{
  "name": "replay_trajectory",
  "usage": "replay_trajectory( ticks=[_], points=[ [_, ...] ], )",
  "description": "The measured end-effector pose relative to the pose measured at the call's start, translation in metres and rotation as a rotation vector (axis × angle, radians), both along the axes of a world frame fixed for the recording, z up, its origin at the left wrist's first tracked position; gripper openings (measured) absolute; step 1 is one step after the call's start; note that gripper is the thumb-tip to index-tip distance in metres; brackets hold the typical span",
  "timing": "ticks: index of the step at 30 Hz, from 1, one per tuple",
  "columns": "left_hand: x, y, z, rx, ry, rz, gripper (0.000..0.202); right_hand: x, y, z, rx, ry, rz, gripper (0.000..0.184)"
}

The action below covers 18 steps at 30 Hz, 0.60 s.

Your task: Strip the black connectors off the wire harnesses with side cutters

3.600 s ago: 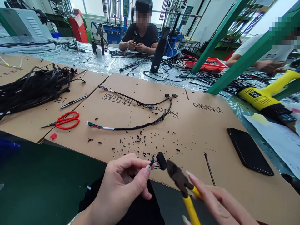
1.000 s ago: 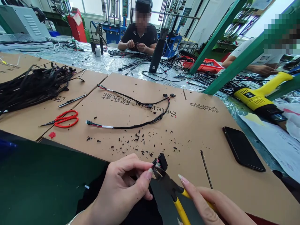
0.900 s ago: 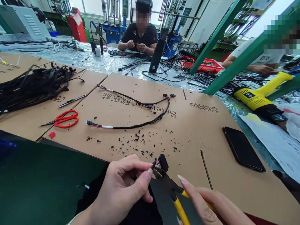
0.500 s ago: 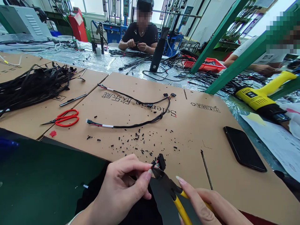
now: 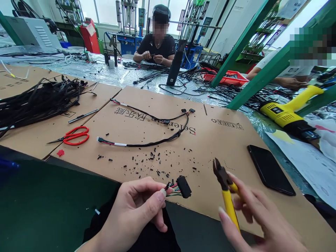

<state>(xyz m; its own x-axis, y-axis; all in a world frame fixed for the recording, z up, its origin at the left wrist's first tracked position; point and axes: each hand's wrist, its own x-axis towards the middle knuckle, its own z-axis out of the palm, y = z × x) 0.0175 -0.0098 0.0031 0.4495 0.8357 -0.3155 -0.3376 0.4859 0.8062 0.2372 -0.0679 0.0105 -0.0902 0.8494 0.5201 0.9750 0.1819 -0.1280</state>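
My left hand [image 5: 136, 213] pinches thin coloured wires that end in a small black connector [image 5: 183, 186], held just above the cardboard sheet [image 5: 231, 140]. My right hand [image 5: 258, 218] grips yellow-handled side cutters [image 5: 225, 190], jaws pointing up and away, well to the right of the connector. A finished black wire harness [image 5: 154, 129] with plugs at its ends lies on the cardboard ahead. Small black offcuts [image 5: 149, 157] are scattered around it.
Red scissors [image 5: 72, 136] and a metal tool [image 5: 82, 116] lie at the left near a heap of black cables [image 5: 36, 101]. A black phone [image 5: 270, 169] and a yellow heat gun [image 5: 288, 110] are at the right. A person in black [image 5: 156, 45] sits opposite; green frame legs [image 5: 262, 77] stand right.
The cutters were at the wires beside the connector; now my right hand has swung them up and to the right, clear of it. My left hand keeps its pinch.
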Motion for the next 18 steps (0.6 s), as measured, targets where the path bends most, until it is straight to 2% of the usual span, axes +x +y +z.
replay_trajectory(
  ticks=[3,6,8,10,12,15,18],
  points=[
    [0.001,0.0,-0.001,-0.016,0.035,-0.043,0.034,0.026,0.019,-0.016,-0.004,-0.133,-0.158,0.058],
    [0.002,0.0,-0.002,0.024,0.094,-0.109,0.038,0.053,0.032,-0.037,-0.04,-0.261,-0.227,0.057],
    [0.002,0.0,-0.002,0.064,0.132,-0.124,0.039,0.059,0.036,-0.046,-0.042,-0.389,-0.271,0.054],
    [0.003,0.0,-0.001,0.106,0.163,-0.135,0.038,0.053,0.037,-0.046,-0.007,-0.408,-0.297,0.049],
    [0.004,0.0,-0.002,0.174,0.204,-0.136,0.035,0.034,0.033,-0.036,0.051,-0.215,-0.244,0.038],
    [0.005,0.0,-0.005,0.322,0.291,-0.11,0.035,-0.005,0.027,-0.011,0.069,0.177,-0.006,0.02],
    [0.005,-0.001,-0.011,0.432,0.37,-0.103,0.038,-0.036,0.026,0.009,-0.038,0.291,0.239,0.019]
  ],
)
